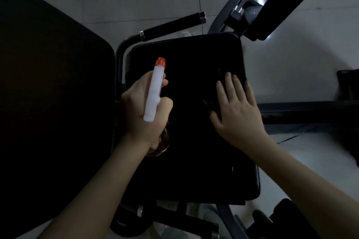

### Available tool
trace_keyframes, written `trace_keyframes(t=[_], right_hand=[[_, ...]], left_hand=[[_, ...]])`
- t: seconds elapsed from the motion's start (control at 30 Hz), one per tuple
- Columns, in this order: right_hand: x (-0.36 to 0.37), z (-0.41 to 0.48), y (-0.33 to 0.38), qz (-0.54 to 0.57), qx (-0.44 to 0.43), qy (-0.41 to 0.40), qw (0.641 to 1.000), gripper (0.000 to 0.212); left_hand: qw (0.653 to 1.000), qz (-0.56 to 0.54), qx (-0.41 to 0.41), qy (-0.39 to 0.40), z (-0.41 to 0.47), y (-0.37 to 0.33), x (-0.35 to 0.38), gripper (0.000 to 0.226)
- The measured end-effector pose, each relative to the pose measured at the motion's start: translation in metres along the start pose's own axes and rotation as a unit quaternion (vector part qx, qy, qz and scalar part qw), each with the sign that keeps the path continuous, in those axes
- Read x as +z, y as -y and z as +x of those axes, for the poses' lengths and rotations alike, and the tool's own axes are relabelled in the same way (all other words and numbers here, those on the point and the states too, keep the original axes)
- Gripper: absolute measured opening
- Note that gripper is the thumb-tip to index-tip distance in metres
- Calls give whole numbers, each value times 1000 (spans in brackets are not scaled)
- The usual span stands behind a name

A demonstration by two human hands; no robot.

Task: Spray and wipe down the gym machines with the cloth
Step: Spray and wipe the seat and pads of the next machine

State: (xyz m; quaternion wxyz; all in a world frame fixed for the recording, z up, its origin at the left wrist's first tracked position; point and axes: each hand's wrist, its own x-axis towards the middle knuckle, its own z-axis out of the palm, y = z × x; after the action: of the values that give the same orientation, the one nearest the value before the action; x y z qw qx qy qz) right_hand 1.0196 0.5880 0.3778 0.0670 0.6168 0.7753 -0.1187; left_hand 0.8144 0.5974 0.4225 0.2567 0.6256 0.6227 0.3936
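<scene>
The left hand (139,106) has the spray bottle (154,91) up over the left side of the black seat pad (194,170), its fingers curled round the neck and trigger, and the orange nozzle looks aimed away toward the pad's far edge. Across the pad the right hand (237,108) lies flat, fingers (230,83) straight and lightly spread, pressing on what seems to be a dark cloth (208,103). In this dim light the cloth barely stands out from the vinyl, so its outline is uncertain. The nozzle seems to point along the pad more than down at it, so a squeeze could carry mist past the far edge. That would wet the handle grip (172,25) and the tiled floor (310,64), leaving a slick patch. The cloth is held only by a flat palm, with no pinch, so on wet vinyl it may bunch or slip out and the hand would then rub the bare pad. The hand also sits close to the right edge, and a hard stroke could push the cloth off the side. With everything this dark, missed strips are likely too.
</scene>
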Motion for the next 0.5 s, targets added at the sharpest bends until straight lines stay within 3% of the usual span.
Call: trace_keyframes(t=[0.23, 0.5], right_hand=[[-6, 96, 15, 31, 115, -38, 992, 74], [16, -26, 16, 58, -52, -22, 997, 67]], left_hand=[[1000, 11, 28, 4, -1, -2, 0, 44], [999, 20, 22, 17, -2, -6, 2, 43]])
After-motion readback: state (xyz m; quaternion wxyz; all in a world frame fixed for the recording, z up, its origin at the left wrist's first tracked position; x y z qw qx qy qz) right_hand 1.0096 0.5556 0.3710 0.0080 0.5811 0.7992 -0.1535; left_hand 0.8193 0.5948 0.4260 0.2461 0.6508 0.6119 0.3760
